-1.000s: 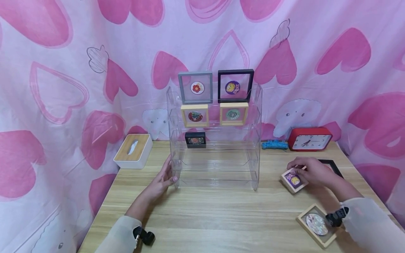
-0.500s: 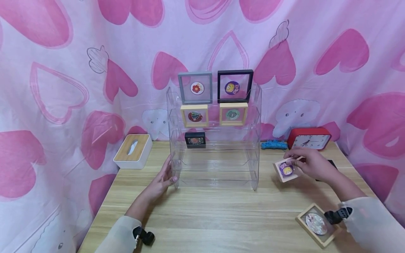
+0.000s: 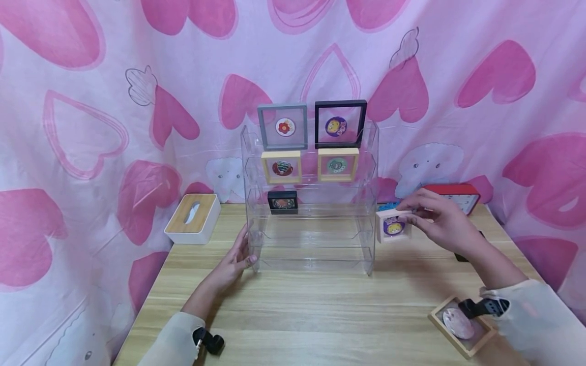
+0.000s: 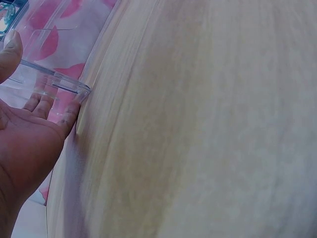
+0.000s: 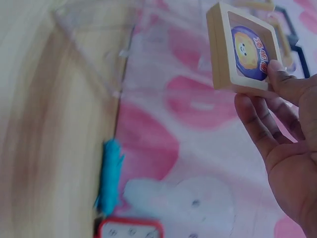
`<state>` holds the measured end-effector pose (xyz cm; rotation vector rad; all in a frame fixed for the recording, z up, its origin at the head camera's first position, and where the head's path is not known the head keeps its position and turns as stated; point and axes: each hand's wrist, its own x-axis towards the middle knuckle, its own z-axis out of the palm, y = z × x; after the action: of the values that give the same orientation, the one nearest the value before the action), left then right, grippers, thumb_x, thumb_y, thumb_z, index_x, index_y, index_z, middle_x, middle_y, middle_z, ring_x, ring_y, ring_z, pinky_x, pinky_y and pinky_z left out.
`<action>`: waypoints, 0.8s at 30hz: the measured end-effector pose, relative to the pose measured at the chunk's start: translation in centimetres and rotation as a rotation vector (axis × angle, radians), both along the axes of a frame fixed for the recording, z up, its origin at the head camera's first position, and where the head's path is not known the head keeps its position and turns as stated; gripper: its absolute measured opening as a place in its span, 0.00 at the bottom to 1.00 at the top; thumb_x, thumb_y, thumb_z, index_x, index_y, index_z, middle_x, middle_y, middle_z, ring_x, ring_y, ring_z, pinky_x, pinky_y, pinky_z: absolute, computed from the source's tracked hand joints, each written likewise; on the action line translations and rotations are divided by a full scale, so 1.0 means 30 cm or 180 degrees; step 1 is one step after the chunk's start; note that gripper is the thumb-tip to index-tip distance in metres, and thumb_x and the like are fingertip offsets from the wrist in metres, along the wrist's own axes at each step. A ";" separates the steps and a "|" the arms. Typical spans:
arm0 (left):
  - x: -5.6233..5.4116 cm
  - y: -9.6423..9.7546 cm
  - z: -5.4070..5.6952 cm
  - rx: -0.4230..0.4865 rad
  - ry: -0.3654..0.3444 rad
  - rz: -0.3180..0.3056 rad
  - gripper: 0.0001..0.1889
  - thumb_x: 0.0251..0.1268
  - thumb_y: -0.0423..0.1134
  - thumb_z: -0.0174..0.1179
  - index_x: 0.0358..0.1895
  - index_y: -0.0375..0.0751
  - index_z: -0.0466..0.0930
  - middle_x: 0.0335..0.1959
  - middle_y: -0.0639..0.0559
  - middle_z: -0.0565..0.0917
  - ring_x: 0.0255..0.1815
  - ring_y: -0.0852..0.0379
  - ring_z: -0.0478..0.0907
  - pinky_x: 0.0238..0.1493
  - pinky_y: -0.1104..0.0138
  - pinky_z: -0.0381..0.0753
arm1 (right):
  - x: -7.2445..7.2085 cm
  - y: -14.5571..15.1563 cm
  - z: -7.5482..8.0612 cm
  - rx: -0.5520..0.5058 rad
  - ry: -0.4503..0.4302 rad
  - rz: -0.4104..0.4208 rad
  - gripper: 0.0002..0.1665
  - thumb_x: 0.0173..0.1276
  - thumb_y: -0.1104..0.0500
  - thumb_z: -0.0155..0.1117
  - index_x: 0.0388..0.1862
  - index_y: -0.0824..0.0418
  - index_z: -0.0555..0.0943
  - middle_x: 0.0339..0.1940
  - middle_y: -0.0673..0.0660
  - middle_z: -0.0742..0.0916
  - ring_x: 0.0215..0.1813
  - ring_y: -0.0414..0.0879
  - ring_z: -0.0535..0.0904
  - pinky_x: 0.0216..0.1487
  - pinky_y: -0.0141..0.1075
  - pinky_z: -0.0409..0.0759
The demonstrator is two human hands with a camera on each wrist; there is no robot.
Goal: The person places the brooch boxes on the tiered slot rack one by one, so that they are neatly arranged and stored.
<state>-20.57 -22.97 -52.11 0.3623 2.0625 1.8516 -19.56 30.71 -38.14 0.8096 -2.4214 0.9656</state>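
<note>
A clear tiered display rack stands mid-table, seen edge-on in the left wrist view. My left hand rests against its left side, fingers extended along the panel and thumb at the front edge. My right hand pinches a small light-wood picture frame with a purple and yellow badge inside. It is held above the table, close to the rack's right side. On the rack's upper tiers stand a grey frame, a black frame, two light-wood frames and a small black frame.
A wooden frame with a round pearly disc lies at the front right. A black frame is mostly hidden behind the right forearm. A red clock and blue bundle stand at the back. A tissue box is left.
My right hand has carried the small light-wood frame leftward and up, from over the right of the table to beside the rack, turning it more upright. My left hand has stayed put.
</note>
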 end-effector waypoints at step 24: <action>0.005 0.005 0.007 0.0020 0.0029 0.0031 0.51 0.87 0.29 0.51 0.92 0.75 0.29 0.95 0.38 0.32 0.95 0.33 0.29 0.91 0.35 0.31 | -0.118 -0.331 0.101 -0.0534 0.0078 0.0095 0.15 0.67 0.72 0.80 0.50 0.59 0.93 0.47 0.56 0.87 0.49 0.42 0.86 0.54 0.18 0.85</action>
<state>-20.42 -22.82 -51.90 0.3636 2.0684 1.8657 -23.09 20.78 -35.11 0.7945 -2.2773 1.1456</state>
